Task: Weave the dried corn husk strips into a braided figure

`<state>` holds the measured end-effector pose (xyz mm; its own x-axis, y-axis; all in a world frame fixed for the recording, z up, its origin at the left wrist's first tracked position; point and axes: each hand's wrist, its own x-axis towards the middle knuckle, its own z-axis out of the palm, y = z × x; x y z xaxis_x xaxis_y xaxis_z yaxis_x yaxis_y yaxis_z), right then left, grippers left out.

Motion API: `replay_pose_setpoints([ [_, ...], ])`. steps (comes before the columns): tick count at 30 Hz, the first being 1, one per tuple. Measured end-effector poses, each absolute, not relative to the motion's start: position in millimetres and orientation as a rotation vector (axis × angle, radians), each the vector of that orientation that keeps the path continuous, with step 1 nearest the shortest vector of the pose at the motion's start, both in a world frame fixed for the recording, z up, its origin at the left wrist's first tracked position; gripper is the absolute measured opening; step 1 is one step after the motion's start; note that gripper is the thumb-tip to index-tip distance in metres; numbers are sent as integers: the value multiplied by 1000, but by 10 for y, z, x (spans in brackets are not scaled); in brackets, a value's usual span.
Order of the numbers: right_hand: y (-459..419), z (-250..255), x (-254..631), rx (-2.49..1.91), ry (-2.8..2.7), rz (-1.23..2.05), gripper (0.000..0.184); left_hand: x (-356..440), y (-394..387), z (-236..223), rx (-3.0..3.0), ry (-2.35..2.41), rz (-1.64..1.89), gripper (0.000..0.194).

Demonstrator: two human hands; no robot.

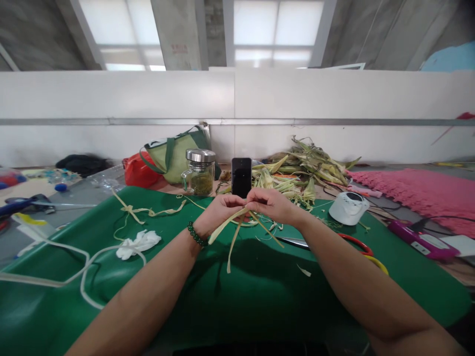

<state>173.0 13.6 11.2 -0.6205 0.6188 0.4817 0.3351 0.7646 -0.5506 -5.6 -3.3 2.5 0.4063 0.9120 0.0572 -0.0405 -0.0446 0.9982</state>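
Note:
My left hand [221, 212] and my right hand [270, 203] meet fingertip to fingertip over the green mat, both closed in a pinch. Between them they hold pale yellow-green corn husk strips [234, 249], whose ends hang down and fan out toward me. One wider strip lies along the underside of my left hand; a thin one slants down to the right. The exact pinch point is hidden by the fingers. A green bead bracelet [197, 234] circles my left wrist. Just behind the hands stands a black phone [241, 177], upright.
Scissors [297, 242] with red and yellow handles lie partly under my right forearm. A glass jar [201, 173], a green bag [174, 158] and a husk pile [315, 160] stand behind. White tissue [139, 244] and a white cable [83, 277] are at left, a white device [349, 207] at right.

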Motion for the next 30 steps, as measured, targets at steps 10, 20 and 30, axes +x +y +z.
replay_pose_setpoints([
  [10,113,195,1768,-838,-2326,601,16,-78,26,-19,1361,842,943,37],
  [20,138,128,1757,-777,-2198,1068,18,-62,11,-22,1562,876,946,16],
  [30,153,115,1758,-833,-2252,714,13,-48,-33,18,1556,874,931,16],
])
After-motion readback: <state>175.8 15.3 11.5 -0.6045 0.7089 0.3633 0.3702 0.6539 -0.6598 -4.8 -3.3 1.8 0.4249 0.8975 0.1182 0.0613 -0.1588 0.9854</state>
